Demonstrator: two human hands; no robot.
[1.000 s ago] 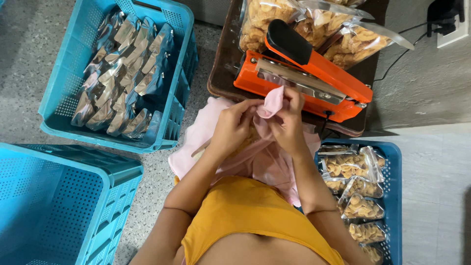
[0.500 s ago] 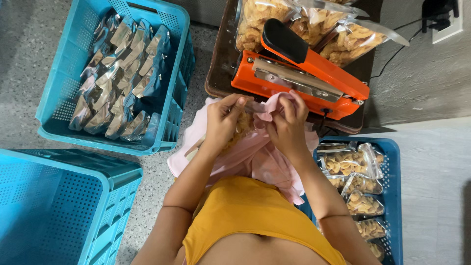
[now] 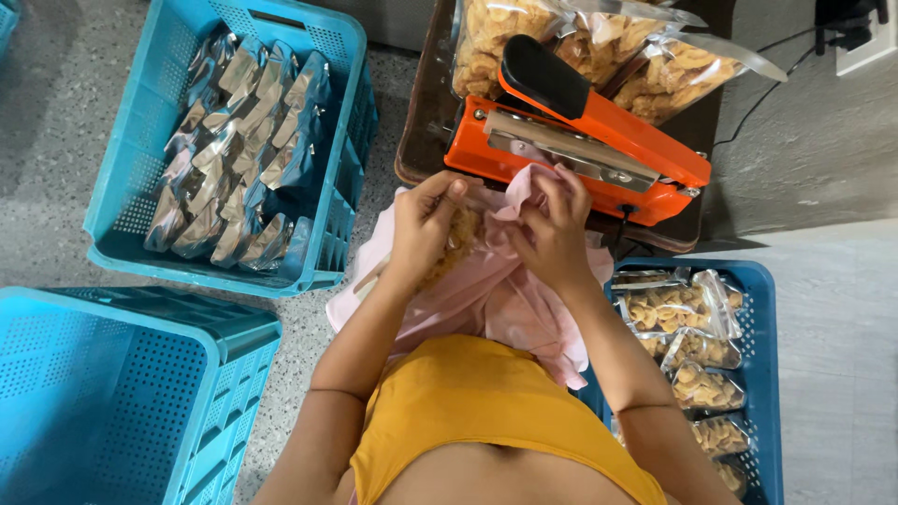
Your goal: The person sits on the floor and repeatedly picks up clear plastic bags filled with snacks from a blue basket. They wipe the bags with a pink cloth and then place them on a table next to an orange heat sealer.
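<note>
My left hand (image 3: 423, 224) grips the open mouth of a clear bag of fried snacks (image 3: 456, 245) held over my lap. My right hand (image 3: 554, 229) pinches the other side of the bag's top together with a fold of pink cloth (image 3: 486, 299) that drapes over my knees. Both hands sit just in front of an orange heat sealer (image 3: 580, 140) with a black-handled arm raised. The bag's top edge lies close to the sealer's front bar.
A brown tray (image 3: 423, 122) carries the sealer and large clear bags of snacks (image 3: 599, 47). A blue crate of sealed packs (image 3: 234, 150) stands left, a blue crate (image 3: 112, 393) lower left, and a blue crate of clear snack bags (image 3: 683, 346) right.
My hands have shifted slightly forward toward the sealer, and the pink cloth fold has been drawn up between my fingers at the bag's mouth.
</note>
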